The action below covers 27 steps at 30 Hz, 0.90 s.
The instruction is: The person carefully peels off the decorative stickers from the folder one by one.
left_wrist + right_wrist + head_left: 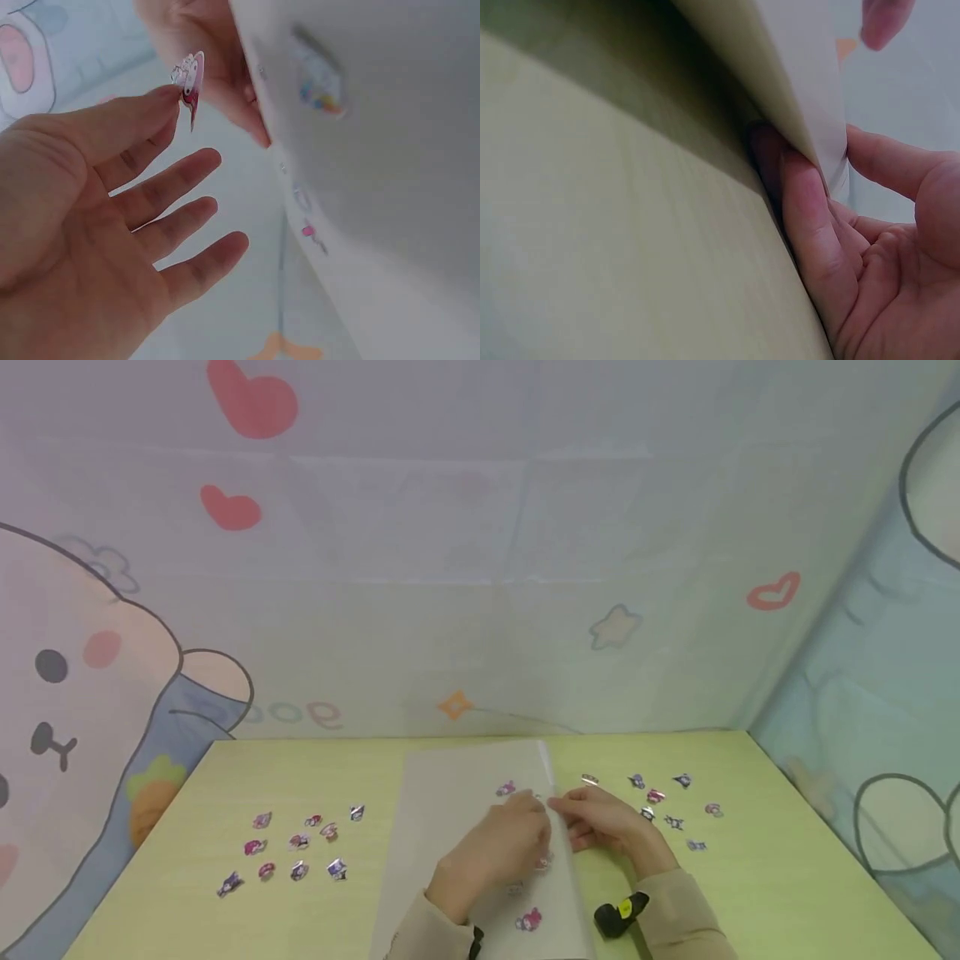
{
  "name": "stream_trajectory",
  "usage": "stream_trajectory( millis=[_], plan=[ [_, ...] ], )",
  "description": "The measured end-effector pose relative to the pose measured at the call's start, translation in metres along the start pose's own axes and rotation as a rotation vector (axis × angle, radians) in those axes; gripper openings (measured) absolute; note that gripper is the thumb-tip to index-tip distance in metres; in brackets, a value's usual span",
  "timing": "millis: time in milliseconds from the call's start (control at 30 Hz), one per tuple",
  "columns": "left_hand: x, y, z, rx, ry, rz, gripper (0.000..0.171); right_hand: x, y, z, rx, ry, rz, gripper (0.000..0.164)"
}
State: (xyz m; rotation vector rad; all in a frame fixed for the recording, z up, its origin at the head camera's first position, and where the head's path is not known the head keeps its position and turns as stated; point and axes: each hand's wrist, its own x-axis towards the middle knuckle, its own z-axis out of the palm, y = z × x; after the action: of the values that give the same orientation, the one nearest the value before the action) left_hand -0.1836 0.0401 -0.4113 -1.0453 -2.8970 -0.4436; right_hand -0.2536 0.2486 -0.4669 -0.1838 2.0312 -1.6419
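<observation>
Left hand (504, 846) was over the white sheet (450, 827) at table (787, 877) centre, thumb and forefinger pinching a small cartoon sticker (189, 84); other fingers (196, 214) spread and relaxed, per left wrist view. Right hand (603, 821) sat at 3 o'clock of the left, fingers curled round the sheet's right edge, lifting it off the table; right wrist view showed fingers beneath the paper and thumb on top. Sticker was held in air just beside the raised edge, near the right hand's fingertips. A few stickers already lay on the sheet, one pink (530, 920) at its 6 o'clock end. Loose sticker group (296, 847) at 9 o'clock on the table; second group (667, 806) at 3 o'clock, beyond the right hand
</observation>
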Motion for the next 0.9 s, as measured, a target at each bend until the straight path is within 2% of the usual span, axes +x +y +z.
stream_trajectory(
  millis=[100, 200, 300, 433, 567, 733, 900],
  plan=[
    [-0.006, -0.009, -0.007, -0.084, 0.001, -0.025, 0.005, 0.001, -0.001, 0.004, -0.003, -0.005, -0.005, 0.038],
    [-0.016, -0.026, -0.015, -0.123, -0.003, -0.064, 0.007, 0.003, -0.001, 0.007, -0.001, -0.018, -0.009, 0.038],
    [-0.024, -0.054, -0.025, -0.146, -0.014, -0.106, 0.012, 0.005, -0.002, 0.007, 0.007, -0.016, -0.008, 0.037],
    [-0.03, -0.101, -0.039, -0.186, -0.034, -0.17, 0.014, 0.005, -0.002, 0.007, -0.001, 0.006, -0.009, 0.036],
    [-0.039, -0.145, -0.055, -0.151, -0.029, -0.264, 0.013, 0.002, 0.0, 0.01, -0.016, 0.01, 0.004, 0.037],
    [-0.066, -0.193, -0.074, -0.078, -0.034, -0.409, 0.007, 0.002, 0.006, 0.017, 0.005, -0.004, -0.001, 0.037],
    [-0.092, -0.227, -0.078, -0.014, -0.047, -0.572, 0.004, 0.0, 0.01, 0.019, 0.015, -0.001, 0.006, 0.036]
  ],
)
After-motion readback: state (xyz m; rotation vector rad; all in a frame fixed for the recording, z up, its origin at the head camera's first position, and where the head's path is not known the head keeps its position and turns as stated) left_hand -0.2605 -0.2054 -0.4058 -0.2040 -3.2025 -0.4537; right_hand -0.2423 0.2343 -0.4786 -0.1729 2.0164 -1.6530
